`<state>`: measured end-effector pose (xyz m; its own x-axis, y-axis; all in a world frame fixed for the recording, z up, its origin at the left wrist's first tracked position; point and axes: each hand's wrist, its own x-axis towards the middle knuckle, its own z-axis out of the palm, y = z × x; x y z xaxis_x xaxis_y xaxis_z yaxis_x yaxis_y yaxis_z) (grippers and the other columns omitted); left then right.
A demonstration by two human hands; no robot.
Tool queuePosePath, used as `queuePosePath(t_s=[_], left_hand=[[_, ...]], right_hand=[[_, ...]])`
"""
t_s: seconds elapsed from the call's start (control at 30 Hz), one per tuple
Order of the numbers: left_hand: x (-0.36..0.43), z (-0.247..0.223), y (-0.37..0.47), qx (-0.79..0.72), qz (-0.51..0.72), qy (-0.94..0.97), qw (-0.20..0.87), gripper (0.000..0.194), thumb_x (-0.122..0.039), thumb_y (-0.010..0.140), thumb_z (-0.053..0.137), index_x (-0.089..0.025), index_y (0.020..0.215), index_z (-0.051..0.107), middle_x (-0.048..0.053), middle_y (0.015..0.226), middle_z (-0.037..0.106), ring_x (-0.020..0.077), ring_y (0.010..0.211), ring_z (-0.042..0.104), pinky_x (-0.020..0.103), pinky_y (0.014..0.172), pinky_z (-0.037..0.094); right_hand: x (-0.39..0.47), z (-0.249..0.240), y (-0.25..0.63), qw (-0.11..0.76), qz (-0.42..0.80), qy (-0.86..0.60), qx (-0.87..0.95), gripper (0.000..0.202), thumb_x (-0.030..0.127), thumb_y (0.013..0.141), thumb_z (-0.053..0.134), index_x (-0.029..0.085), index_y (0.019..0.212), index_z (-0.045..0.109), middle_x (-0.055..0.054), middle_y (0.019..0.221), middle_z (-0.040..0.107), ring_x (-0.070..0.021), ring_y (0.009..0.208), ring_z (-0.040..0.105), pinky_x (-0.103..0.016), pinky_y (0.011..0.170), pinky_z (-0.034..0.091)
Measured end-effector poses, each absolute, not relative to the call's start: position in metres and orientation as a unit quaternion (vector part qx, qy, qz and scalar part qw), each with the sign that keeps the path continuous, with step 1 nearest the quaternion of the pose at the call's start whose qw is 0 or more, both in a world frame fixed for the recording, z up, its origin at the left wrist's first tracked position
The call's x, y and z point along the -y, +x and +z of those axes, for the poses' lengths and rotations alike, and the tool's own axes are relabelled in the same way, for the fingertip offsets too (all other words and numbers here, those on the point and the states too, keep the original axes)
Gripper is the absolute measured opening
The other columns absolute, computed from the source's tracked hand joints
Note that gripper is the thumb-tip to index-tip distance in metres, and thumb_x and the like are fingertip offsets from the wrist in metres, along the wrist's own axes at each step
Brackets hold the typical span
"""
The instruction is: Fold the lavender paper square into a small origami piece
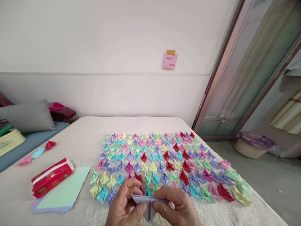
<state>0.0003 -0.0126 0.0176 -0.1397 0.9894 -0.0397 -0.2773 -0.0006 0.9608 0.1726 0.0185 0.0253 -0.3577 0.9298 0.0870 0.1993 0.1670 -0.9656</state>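
Note:
A pale lavender piece of folded paper, with a triangular shape and a crease down its middle, is held low in the centre of the view. My left hand pinches its left side, thumb in front and fingers curled behind. On the right side, my right hand grips it the same way, both thumbs close to the middle crease. Just beyond my hands are rows of small folded paper boats in many colours. My fingers partly cover the nearest ones.
Left on the bed-like surface, a red tissue pack lies on a stack of paper sheets. Several loose folded pieces lie behind it. A pink note is taped to the wall. A lidded bucket stands on the right floor.

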Motion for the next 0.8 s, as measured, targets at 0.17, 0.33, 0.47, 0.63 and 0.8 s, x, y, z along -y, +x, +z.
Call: queuePosePath(t_s=[0.17, 0.33, 0.47, 0.63, 0.8], left_hand=[[0.006, 0.013, -0.004, -0.434, 0.515, 0.386, 0.63, 0.046, -0.049, 0.053, 0.091, -0.016, 0.079, 0.07, -0.004, 0.063, 0.054, 0.011, 0.058, 0.046, 0.022, 0.056, 0.035], [0.003, -0.001, -0.007, -0.456, 0.473, 0.452, 0.603, 0.042, -0.053, 0.062, 0.083, -0.015, 0.067, 0.066, -0.006, 0.053, 0.043, 0.0105, 0.052, 0.032, 0.025, 0.051, 0.023], [0.003, -0.006, -0.006, -0.449, 0.485, 0.438, 0.609, 0.042, -0.054, 0.061, 0.083, -0.016, 0.066, 0.066, -0.006, 0.051, 0.042, 0.0105, 0.051, 0.03, 0.025, 0.05, 0.02], [0.003, -0.009, -0.005, -0.454, 0.511, 0.46, 0.567, 0.038, -0.052, 0.068, 0.079, -0.016, 0.059, 0.068, -0.005, 0.051, 0.043, 0.0114, 0.051, 0.032, 0.025, 0.05, 0.022], [0.004, -0.011, -0.005, -0.459, 0.516, 0.471, 0.55, 0.037, -0.052, 0.068, 0.079, -0.017, 0.059, 0.072, -0.004, 0.051, 0.047, 0.0116, 0.051, 0.035, 0.025, 0.051, 0.024]], right_hand=[[-0.018, 0.022, 0.171, 0.383, 0.453, -0.422, 0.686, 0.021, 0.032, 0.082, 0.065, 0.02, 0.067, 0.073, 0.003, 0.059, 0.057, -0.0124, 0.056, 0.045, -0.027, 0.06, 0.036], [-0.017, 0.02, 0.17, 0.385, 0.414, -0.404, 0.719, 0.022, 0.032, 0.084, 0.064, 0.021, 0.067, 0.072, 0.001, 0.06, 0.062, -0.0132, 0.056, 0.047, -0.027, 0.061, 0.039], [-0.018, 0.02, 0.172, 0.382, 0.387, -0.397, 0.739, 0.023, 0.033, 0.086, 0.064, 0.022, 0.067, 0.072, 0.001, 0.061, 0.064, -0.0137, 0.056, 0.049, -0.028, 0.063, 0.041], [-0.019, 0.021, 0.173, 0.379, 0.361, -0.385, 0.76, 0.025, 0.032, 0.088, 0.062, 0.022, 0.068, 0.071, -0.001, 0.063, 0.068, -0.0147, 0.057, 0.054, -0.029, 0.065, 0.042], [-0.016, 0.022, 0.172, 0.381, 0.379, -0.396, 0.744, 0.022, 0.03, 0.086, 0.064, 0.022, 0.067, 0.072, 0.0, 0.063, 0.068, -0.0146, 0.058, 0.054, -0.027, 0.062, 0.041]])
